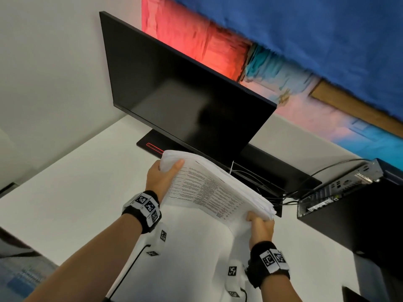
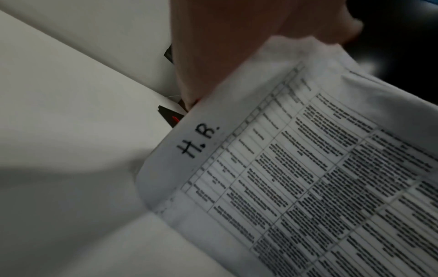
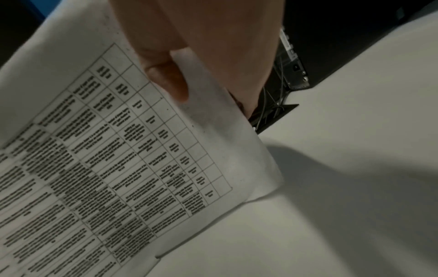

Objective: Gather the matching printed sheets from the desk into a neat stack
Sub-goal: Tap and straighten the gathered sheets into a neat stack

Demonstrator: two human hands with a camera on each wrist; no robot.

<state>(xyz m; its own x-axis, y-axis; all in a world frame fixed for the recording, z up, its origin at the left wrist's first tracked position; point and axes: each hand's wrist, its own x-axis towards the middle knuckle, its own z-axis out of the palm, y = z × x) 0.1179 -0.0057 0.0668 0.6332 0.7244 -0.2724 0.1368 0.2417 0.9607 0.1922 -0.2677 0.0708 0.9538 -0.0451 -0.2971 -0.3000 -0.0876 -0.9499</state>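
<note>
Head view, left hand (image 1: 162,177): grips the far-left corner of the stack of printed sheets (image 1: 216,188), thumb (image 1: 174,167) on the top page, remaining fingers hidden beneath.
Right hand (image 1: 260,225): pinches the near-right corner of the same stack, thumb on top; fingers underneath out of view.
Stack position: held between the two hands, lifted off the white desk (image 1: 65,192), sagging slightly in the middle.
Long axis: runs from the left hand diagonally to the right hand; each hand has one end, neither nearer.
Top page: printed table, handwritten "H.R." (image 2: 198,140) on the margin by the left hand.
Edges: fanned and uneven at the right-hand end; judged not yet squared.
Next move (judgement): tip the stack on edge and tap it down on the desk below the hands.
Beyond hands: dark monitor (image 1: 185,94); small computer box (image 1: 340,188) with cables, right of the right hand.
</note>
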